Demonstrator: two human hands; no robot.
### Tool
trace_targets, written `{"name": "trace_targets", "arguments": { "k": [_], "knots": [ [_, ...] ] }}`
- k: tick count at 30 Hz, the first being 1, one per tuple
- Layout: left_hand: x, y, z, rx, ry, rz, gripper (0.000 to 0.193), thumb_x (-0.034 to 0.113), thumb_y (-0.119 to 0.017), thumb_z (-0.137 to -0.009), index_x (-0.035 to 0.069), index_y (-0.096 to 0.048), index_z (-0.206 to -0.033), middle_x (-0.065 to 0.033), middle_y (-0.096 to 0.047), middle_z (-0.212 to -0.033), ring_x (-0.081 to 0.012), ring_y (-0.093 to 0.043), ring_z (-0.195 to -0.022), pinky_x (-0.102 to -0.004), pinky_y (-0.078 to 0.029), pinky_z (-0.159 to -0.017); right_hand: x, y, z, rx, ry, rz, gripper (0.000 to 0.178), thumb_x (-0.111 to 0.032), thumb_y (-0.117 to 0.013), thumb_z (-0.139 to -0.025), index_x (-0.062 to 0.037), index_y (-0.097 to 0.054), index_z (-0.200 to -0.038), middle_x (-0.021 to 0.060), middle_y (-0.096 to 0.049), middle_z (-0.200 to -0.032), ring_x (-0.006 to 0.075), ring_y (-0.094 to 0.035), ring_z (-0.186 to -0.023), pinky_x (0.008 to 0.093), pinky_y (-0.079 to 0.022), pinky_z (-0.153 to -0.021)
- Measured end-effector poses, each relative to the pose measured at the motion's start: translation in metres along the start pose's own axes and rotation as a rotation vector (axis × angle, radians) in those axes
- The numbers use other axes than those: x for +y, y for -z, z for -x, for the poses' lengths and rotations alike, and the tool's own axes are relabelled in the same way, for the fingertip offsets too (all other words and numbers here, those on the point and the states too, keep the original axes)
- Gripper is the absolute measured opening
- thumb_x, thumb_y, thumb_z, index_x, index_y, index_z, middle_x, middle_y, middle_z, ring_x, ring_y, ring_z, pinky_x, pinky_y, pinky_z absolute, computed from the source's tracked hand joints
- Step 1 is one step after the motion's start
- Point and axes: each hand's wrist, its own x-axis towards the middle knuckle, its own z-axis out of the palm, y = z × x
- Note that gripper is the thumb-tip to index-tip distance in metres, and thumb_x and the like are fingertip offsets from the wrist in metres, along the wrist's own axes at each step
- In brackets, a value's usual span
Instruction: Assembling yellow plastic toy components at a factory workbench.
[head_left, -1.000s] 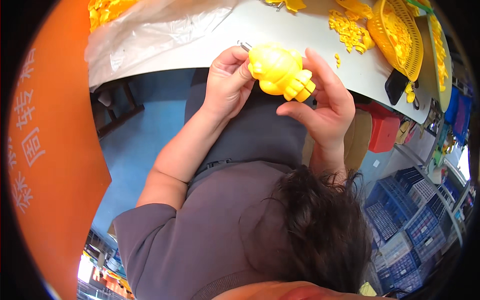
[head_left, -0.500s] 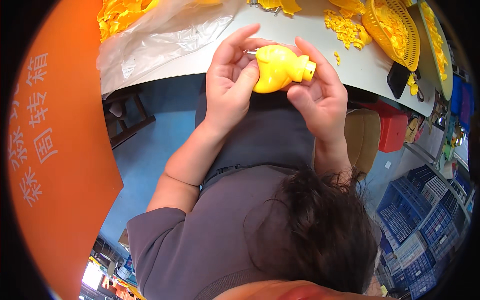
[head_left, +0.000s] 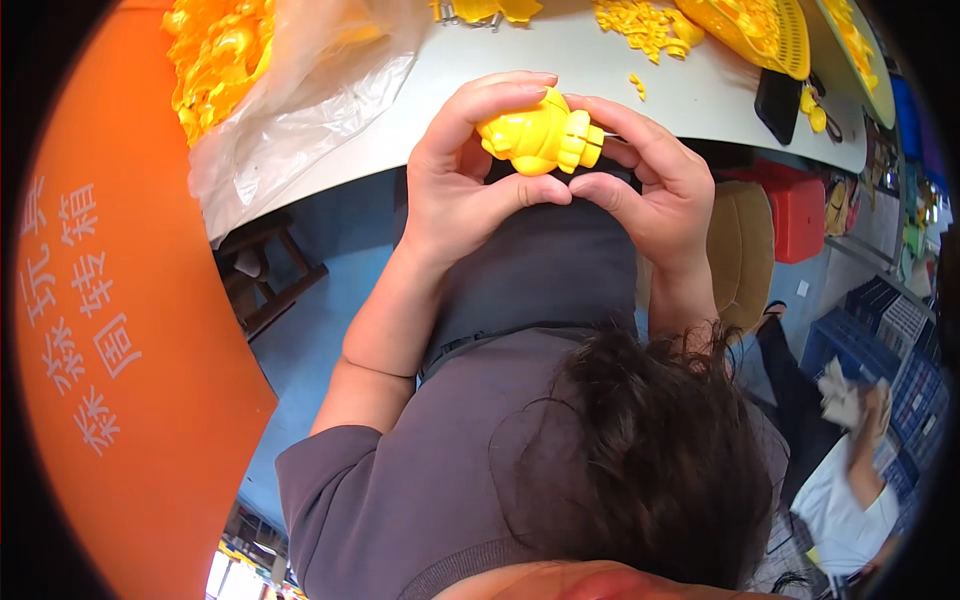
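Yellow figure (head_left: 532,138) looks mostly together, left hand (head_left: 450,185) gripping it; right hand (head_left: 660,190) curls beside it, can't tell if touching. Loose bits (head_left: 636,27) far right seem unused.

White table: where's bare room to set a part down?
Two patches on the table: beyond the left hand, between clear bag and yellow pile; and between loose bits and phone. Crowded: far edge with yellow pieces, right with basket, near middle, where toy and hands overlap the edge in view.
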Motion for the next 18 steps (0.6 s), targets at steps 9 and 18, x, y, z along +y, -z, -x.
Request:
{"name": "trace_targets", "arguments": {
  "k": [9,18],
  "knots": [
    [0.001,-0.018,-0.017,-0.165,-0.193,-0.36,0.056,0.011,-0.088,-0.066,0.005,-0.065,-0.117,-0.02,-0.063,-0.124,-0.0327,-0.063,-0.111,-0.0387,-0.051,-0.093,-0.017,0.026,0.01,0.12,0.124,0.245,0.041,-0.008,-0.079,-0.079,0.0039,-0.068,-0.116,0.0164,-0.072,-0.102,0.0243,-0.071,-0.093,0.0302,-0.055,-0.084],
    [-0.009,-0.039,-0.028,-0.138,-0.155,-0.411,0.109,0.018,-0.085,-0.075,0.009,-0.011,-0.156,-0.0205,-0.012,-0.161,-0.0362,-0.032,-0.144,-0.0479,-0.032,-0.114,-0.019,0.081,-0.012,0.402,0.01,-0.097,0.041,0.006,-0.072,-0.083,0.0036,-0.063,-0.122,0.0109,-0.067,-0.114,0.0153,-0.067,-0.098,0.028,-0.055,-0.085]
  ]
}}
